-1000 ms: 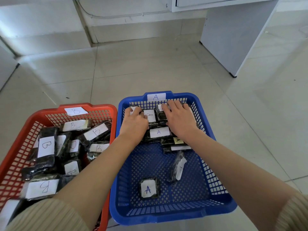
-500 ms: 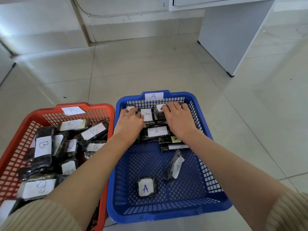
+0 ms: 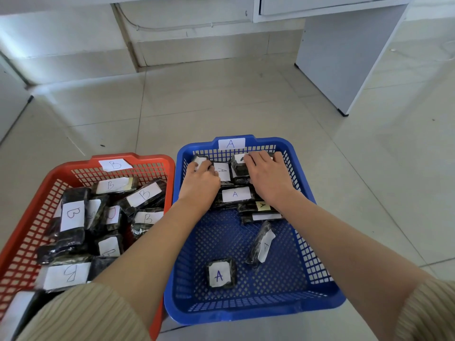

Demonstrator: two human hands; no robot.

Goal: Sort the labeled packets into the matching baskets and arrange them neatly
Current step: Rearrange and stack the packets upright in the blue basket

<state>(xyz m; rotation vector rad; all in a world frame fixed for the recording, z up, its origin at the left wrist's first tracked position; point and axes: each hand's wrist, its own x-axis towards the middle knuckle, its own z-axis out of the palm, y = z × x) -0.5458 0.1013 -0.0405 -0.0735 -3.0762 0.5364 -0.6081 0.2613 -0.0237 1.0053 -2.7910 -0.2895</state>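
Head view: curling the left grip (image 3: 200, 182) round the far-left packet (image 3: 200, 159), pressing the open right grip (image 3: 269, 179) flat on the far-right stack (image 3: 236, 169), leaving the tilted packet (image 3: 258, 244) lying lengthwise nearer the body, on the right grip's side.

I see a floor (image 3: 221, 107) of pale, glossy tiles with thin grout lines, catching soft daylight. Past it rises a tiled wall (image 3: 197, 48), with a thin cable (image 3: 172, 28) running along it. On my upper right stands a grey desk panel (image 3: 339, 57), under a white drawer (image 3: 320, 6).
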